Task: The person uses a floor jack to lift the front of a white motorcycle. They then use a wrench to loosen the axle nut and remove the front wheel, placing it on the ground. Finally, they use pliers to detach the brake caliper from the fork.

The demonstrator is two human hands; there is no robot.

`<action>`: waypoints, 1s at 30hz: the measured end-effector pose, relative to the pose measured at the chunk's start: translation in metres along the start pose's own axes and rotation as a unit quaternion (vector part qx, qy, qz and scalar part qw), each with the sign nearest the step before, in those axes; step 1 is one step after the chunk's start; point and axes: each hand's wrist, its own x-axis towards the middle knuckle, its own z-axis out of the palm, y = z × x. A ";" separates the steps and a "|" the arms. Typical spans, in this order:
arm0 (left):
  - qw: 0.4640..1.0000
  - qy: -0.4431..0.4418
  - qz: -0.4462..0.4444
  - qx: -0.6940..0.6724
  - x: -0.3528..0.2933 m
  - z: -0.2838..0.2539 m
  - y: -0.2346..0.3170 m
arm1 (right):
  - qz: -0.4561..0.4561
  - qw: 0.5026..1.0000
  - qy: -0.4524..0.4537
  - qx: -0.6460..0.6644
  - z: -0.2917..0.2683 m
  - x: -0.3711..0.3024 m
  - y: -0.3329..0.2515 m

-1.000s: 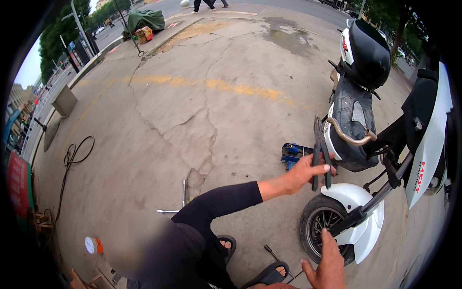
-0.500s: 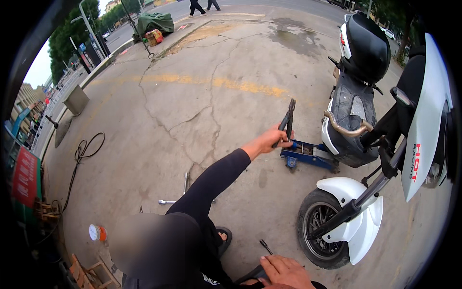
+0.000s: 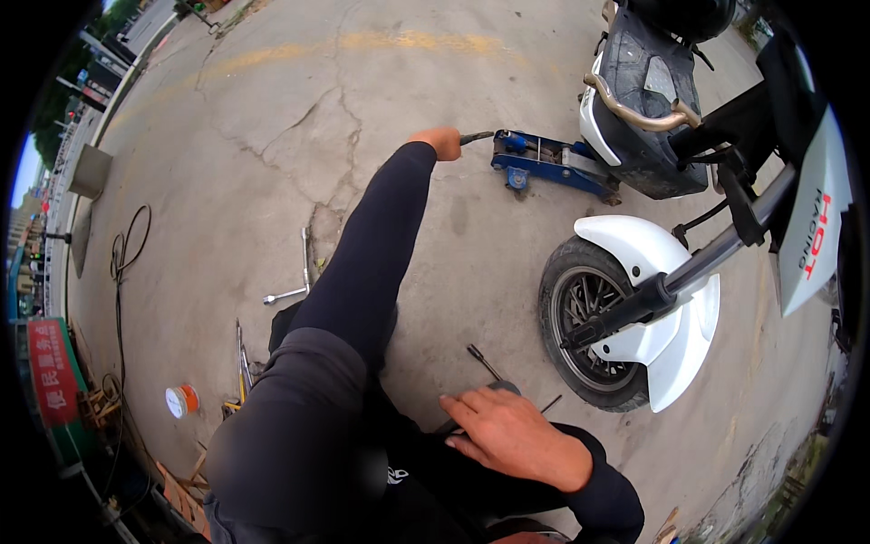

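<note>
My left arm reaches out in a dark sleeve. At its end my left hand is closed round a dark pliers-like tool, mostly hidden by the fist. The tool's far end meets or nearly meets the blue floor jack, whose arm goes under the footboard of a white scooter. My right hand lies palm down, fingers stretched out, over my bent leg. Just past its fingers a thin metal rod-like tool lies on the ground. The scooter's front wheel is turned under a white fender.
A cross wrench lies on the concrete left of my arm. Nearby are long-handled tools and a white and orange tub. A black cable coils at left, beside a concrete block and a red and green sign.
My view has tipped downward. My left hand has brought the tool from upright above the jack to nearly level at its end. The right hand stays over my leg.
</note>
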 end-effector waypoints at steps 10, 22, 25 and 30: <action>0.935 -0.250 -0.014 -0.252 0.084 0.028 -0.061 | 0.220 0.975 0.034 0.010 0.001 0.025 0.002; 0.956 0.001 0.201 -0.212 0.150 0.099 -0.111 | 0.355 0.931 0.077 0.049 -0.002 0.039 0.001; 0.928 -0.196 0.090 -0.304 0.132 0.080 -0.070 | 0.404 0.910 0.089 0.035 -0.001 0.027 -0.007; 0.928 -0.277 0.054 -0.244 0.134 0.064 -0.071 | 0.437 0.894 0.075 0.056 0.009 0.010 0.005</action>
